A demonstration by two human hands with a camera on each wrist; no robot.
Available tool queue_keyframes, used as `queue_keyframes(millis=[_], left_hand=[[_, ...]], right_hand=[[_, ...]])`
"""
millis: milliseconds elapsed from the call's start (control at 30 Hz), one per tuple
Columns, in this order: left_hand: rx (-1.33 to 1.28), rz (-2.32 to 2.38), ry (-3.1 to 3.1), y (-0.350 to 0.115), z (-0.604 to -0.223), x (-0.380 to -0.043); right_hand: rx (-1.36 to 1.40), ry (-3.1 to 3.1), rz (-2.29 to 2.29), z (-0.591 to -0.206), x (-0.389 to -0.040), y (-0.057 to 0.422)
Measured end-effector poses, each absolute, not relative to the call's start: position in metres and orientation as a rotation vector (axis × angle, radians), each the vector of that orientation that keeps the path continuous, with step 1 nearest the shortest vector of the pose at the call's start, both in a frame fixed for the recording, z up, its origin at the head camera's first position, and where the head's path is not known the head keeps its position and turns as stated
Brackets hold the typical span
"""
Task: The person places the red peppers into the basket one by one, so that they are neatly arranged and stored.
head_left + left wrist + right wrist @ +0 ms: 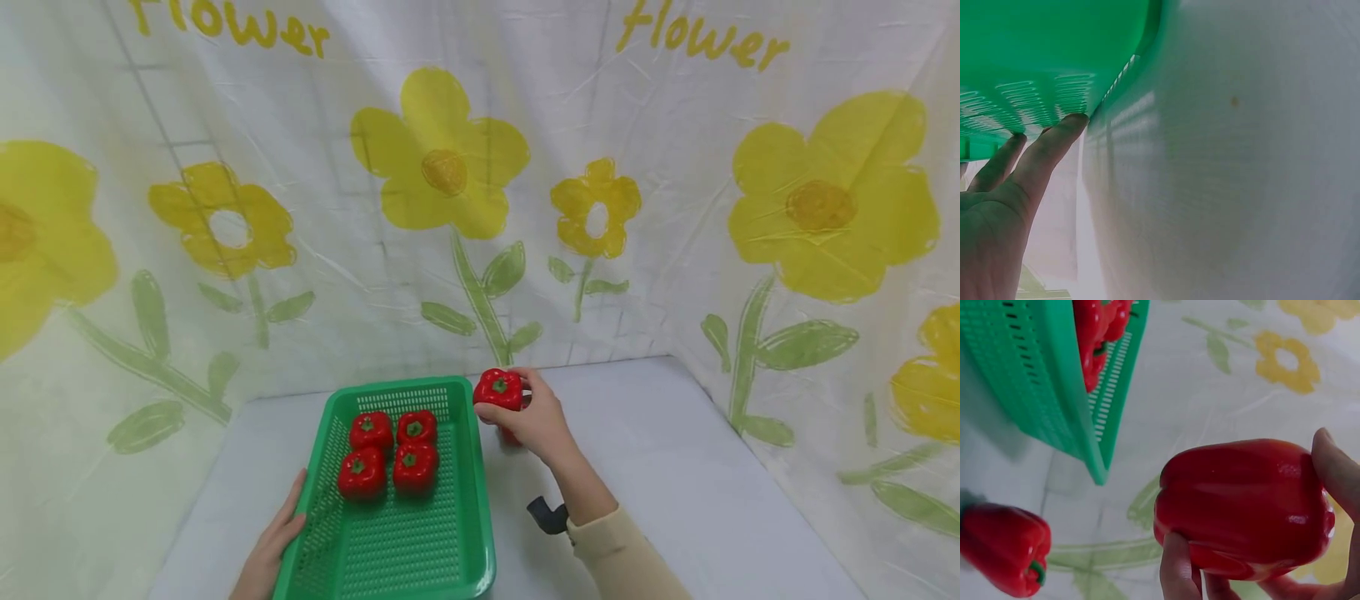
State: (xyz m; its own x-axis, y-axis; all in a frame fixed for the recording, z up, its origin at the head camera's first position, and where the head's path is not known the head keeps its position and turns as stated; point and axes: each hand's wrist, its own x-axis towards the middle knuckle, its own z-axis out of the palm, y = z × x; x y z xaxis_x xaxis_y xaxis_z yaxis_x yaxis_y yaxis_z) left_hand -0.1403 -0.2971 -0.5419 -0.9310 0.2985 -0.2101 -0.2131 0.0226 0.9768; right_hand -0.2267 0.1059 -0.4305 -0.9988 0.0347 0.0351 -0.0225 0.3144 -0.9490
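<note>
My right hand grips a red bell pepper just outside the basket's far right corner, its green stem up in the head view. Seen from the right wrist, fingers and thumb hold this pepper by its two ends. A second red bell pepper rests on the table below, mostly hidden behind the hand in the head view. My left hand lies along the outer left side of the green plastic basket. Extended fingers touch the basket's slotted wall in the left wrist view.
Several red bell peppers sit grouped in the basket's far half. The table is covered in white. A curtain with yellow flowers hangs behind and at both sides. A dark strap piece sticks out at the right wrist.
</note>
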Motion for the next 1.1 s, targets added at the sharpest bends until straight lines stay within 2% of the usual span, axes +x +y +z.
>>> queue_keyframes(millis=[500,800,1100], left_hand=[[0.180,1.976,1.966,-0.298,-0.545,-0.139],[0.082,1.950,2.004,-0.299,-0.543,-0.139],[0.144,1.964,2.037,-0.299,-0.547,-0.139]], right_hand=[[0.262,-2.506,1.809,-0.436,-0.210,0.074],[0.263,-2.581,1.773,-0.438,-0.201,0.052],[0.244,-2.620,1.845,-0.443,-0.186,0.029]])
